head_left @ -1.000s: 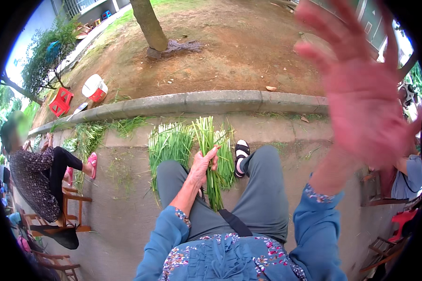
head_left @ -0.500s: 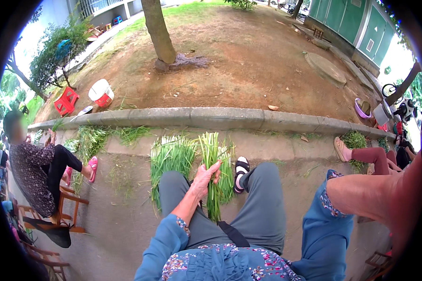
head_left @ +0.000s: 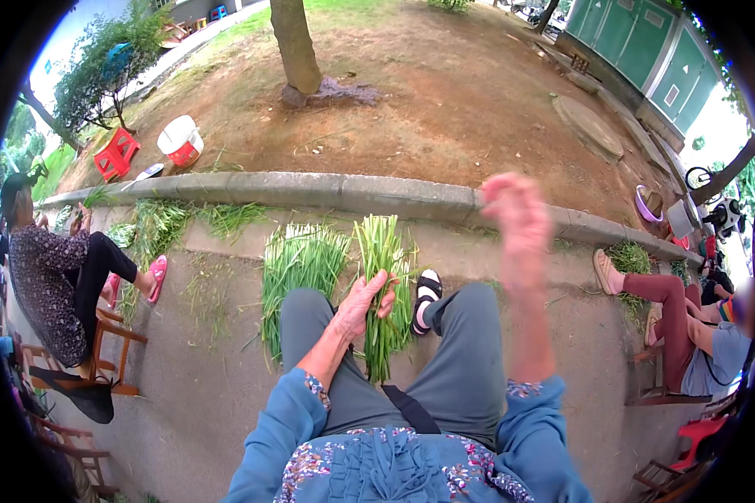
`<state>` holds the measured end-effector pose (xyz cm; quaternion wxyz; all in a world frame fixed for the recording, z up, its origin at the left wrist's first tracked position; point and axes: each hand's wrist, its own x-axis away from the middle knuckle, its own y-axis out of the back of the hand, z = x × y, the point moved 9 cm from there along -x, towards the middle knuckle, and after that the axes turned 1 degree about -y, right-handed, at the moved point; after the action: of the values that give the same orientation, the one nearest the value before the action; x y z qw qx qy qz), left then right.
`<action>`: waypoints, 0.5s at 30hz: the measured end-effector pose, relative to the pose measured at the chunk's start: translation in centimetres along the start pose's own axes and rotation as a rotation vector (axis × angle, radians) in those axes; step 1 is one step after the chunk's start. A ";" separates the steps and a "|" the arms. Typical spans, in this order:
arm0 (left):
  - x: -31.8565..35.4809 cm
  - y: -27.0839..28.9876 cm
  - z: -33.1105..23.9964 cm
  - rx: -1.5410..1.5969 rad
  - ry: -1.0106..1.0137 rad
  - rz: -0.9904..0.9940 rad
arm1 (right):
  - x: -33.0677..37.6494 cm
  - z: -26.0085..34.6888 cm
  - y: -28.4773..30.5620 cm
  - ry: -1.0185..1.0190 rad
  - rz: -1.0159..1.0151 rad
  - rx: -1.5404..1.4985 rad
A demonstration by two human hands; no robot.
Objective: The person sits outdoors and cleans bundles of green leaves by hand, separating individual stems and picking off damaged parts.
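Holding greens [head_left: 382, 339], right hand [head_left: 518, 214] blurred

The left hand [head_left: 363, 303] is wrapped round them between the knees [head_left: 470, 312], hiding their middle. The right hides some kerb [head_left: 310, 191], too smeared to tell how open or whether holding anything.

Left hand [head_left: 363, 303] around green stalk bundle [head_left: 379, 250], right hand [head_left: 518, 216] aloft, blurry.

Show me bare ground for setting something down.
Pavement looks mostly bare between the left knee and the wooden chair at left, and between the right forearm and the maroon-trousered person. Crowded around the knees: chive-like stalks, the bundle in the left hand, a sandalled foot.
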<state>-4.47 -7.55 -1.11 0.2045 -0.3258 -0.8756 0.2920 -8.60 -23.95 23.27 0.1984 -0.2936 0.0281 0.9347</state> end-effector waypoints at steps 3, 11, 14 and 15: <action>0.0 -1.4 -0.4 0.009 0.003 0.034 | 5.0 -12.8 0.0 -0.477 0.016 -0.056; 0.1 -0.3 -0.3 -0.037 0.017 0.008 | 10.1 -19.1 -1.1 -0.615 0.031 -0.142; 0.2 -0.6 -0.3 -0.095 0.018 0.013 | 9.9 -19.1 -1.5 -0.614 0.049 -0.154; 0.2 -0.6 -0.4 -0.121 0.014 0.007 | 10.0 -18.9 -2.0 -0.632 0.063 -0.183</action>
<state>-4.65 -7.60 -0.39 0.1893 -0.3425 -0.8892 0.2369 -5.15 -21.76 2.23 0.1411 -0.0044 -0.1098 0.9839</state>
